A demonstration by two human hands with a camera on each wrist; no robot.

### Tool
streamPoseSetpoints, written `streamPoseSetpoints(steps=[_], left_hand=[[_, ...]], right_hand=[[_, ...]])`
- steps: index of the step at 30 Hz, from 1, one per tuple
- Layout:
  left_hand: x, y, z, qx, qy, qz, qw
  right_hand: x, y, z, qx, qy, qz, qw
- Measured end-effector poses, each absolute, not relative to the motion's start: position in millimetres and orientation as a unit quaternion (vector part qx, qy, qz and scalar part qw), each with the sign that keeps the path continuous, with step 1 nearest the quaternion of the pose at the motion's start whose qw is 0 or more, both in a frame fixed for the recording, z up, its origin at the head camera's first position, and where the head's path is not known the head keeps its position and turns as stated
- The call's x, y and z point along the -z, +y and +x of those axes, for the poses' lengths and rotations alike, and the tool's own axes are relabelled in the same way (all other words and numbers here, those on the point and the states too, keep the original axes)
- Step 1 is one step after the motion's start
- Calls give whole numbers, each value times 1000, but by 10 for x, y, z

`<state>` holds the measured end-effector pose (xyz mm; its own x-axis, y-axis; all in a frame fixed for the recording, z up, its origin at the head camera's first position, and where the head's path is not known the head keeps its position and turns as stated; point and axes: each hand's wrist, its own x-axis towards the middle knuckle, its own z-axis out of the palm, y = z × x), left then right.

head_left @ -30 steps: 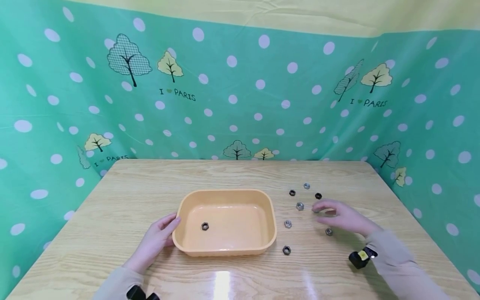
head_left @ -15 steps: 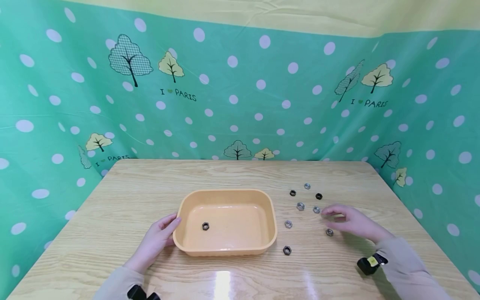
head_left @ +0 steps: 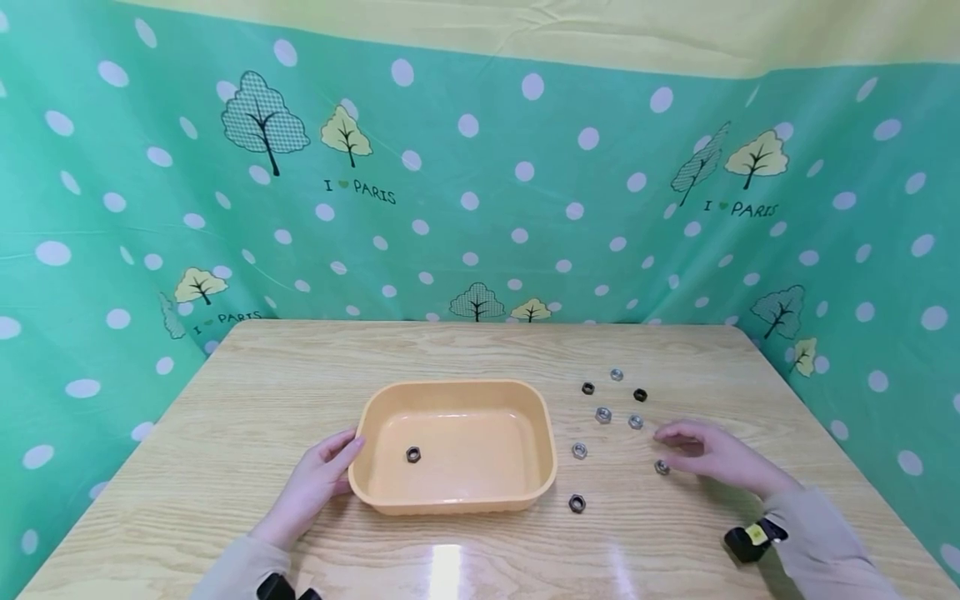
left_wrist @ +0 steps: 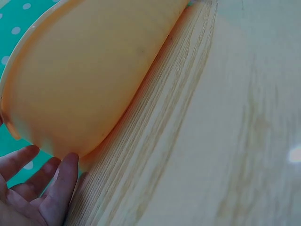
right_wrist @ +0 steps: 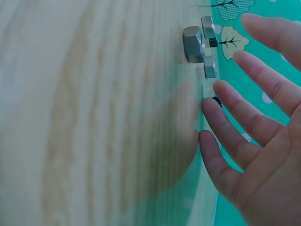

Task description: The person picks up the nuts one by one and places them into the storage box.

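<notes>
In the head view, my left hand (head_left: 318,479) holds the left end of a pale orange plastic tray (head_left: 450,507), thumb over the rim and fingers against the outer wall. In the left wrist view, fingertips (left_wrist: 69,162) touch that wall. A dark hex nut (head_left: 413,454) lies inside the tray at left. My right hand (head_left: 720,457) hovers low over the table, fingers spread, holding nothing. Its thumb tip is right at a grey hex nut (head_left: 662,467). In the right wrist view, the relaxed fingers (right_wrist: 254,117) are apart from the nearest large nut (right_wrist: 193,44).
Several silver and black nuts lie scattered right of the tray, among them a silver nut (head_left: 603,415), a black nut (head_left: 640,395) and a dark nut (head_left: 577,503) near the tray's front corner. A green dotted cloth (head_left: 480,208) hangs behind the wooden table (head_left: 300,358).
My right hand has moved right and toward me, away from a silver nut it covered earlier and over to the grey nut. My left hand and the tray have stayed put.
</notes>
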<state>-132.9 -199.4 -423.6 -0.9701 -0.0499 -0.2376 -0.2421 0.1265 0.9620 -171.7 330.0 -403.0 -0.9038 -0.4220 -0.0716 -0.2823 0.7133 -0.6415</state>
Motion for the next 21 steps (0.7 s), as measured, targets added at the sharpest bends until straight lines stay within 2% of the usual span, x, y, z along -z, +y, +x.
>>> streamPoseSetpoints(steps=[21], left_hand=[[4239, -1996, -1334, -647, 751, -101, 78]], right_hand=[[4088, 3284, -1658, 316, 926, -166, 121]])
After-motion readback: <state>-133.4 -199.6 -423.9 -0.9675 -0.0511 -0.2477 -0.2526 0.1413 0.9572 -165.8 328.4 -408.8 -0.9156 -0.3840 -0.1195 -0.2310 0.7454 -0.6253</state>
